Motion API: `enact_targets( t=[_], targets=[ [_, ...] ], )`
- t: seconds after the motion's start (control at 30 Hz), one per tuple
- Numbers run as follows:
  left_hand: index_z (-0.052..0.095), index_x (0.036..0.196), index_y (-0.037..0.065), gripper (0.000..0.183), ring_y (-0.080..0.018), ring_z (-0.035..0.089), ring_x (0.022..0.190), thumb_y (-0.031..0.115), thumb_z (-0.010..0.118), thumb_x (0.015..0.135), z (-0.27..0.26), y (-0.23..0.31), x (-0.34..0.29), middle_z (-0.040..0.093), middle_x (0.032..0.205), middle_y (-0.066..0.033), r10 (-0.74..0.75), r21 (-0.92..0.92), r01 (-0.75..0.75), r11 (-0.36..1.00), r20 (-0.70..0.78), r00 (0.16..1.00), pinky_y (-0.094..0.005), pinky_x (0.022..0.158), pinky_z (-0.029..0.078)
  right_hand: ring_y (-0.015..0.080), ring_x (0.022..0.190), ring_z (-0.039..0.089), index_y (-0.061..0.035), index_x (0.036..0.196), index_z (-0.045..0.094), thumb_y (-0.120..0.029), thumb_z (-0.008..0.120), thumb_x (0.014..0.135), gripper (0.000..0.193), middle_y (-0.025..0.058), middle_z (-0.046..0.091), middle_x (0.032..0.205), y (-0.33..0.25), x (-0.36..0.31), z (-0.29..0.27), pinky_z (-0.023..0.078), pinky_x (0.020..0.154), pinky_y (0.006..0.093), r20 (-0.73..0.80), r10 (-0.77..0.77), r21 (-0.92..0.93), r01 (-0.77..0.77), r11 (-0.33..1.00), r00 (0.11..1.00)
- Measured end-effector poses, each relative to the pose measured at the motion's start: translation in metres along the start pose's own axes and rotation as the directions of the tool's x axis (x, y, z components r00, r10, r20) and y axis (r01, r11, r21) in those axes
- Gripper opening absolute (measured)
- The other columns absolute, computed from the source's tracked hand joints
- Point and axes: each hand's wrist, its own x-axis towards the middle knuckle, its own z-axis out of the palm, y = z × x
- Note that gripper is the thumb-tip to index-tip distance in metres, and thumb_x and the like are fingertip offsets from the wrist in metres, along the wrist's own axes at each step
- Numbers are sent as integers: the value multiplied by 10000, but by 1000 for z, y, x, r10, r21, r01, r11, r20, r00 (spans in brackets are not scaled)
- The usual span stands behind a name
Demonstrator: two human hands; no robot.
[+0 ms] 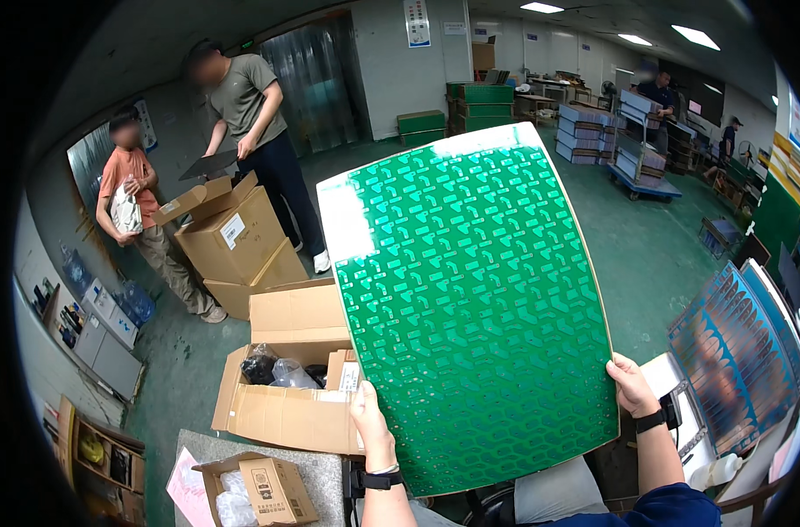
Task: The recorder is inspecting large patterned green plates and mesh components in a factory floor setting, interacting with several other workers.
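Observation:
A large green printed circuit board panel (479, 307) is held up in front of me, tilted, its face covered with rows of small repeated shapes. Bright glare whitens its upper left corner and top edge. My left hand (371, 422) grips the panel's lower left edge, thumb toward the front. On the lower right edge my right hand (633, 386) is closed the same way. The fingers behind the panel are hidden. Each wrist wears a black strap.
An open cardboard box (285, 413) with plastic bags lies left of the panel; a smaller box (268, 492) sits on a grey surface nearer. Two people stand by stacked cartons (242, 237). A blue patterned screen frame (734, 351) leans at right. A loaded trolley (643, 180) stands farther back.

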Motion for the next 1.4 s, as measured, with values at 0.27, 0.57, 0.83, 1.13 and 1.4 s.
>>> enact_targets(
  t=[0.27,0.57,0.83,1.13,1.4],
  targets=[
    [623,983,-11,303,-82,527,825,255,477,974,6,3,-1,622,921,-29,24,11,-25,1000,44,999,-237,734,430,126,980,555,-8,1136,586,-251,593,901,338,35,619,1087,11,1,-13,426,893,296,-31,21,-8,-21,1000,999],
    [601,1070,-36,325,-91,541,884,252,485,971,14,0,-10,627,985,-33,-36,-37,39,999,92,995,-232,783,434,50,737,508,-10,897,645,-264,482,972,311,-28,611,819,32,23,-19,412,682,223,-347,-147,-232,68,970,926],
    [564,1106,-5,361,-125,571,969,306,424,989,1,19,-32,620,1046,-60,-141,-240,194,951,223,965,-278,848,456,18,631,321,-121,680,475,-261,476,975,326,-97,409,678,20,58,-42,270,563,215,-304,-347,-298,258,919,887],
    [396,1312,40,462,-252,531,1129,344,435,966,-1,106,-58,518,1262,-110,85,-571,23,821,161,983,-429,959,453,14,654,366,-60,700,503,-251,480,969,330,-90,461,717,-36,129,-92,305,579,205,137,-410,-465,424,778,902],
    [387,1336,54,542,-285,505,1150,369,528,917,-43,79,-138,493,1289,-115,-58,-548,2,836,-85,995,-479,949,445,26,562,291,-66,605,405,-314,554,910,421,-102,339,596,-52,169,-14,239,482,249,344,-150,-651,350,674,927]
  ],
)
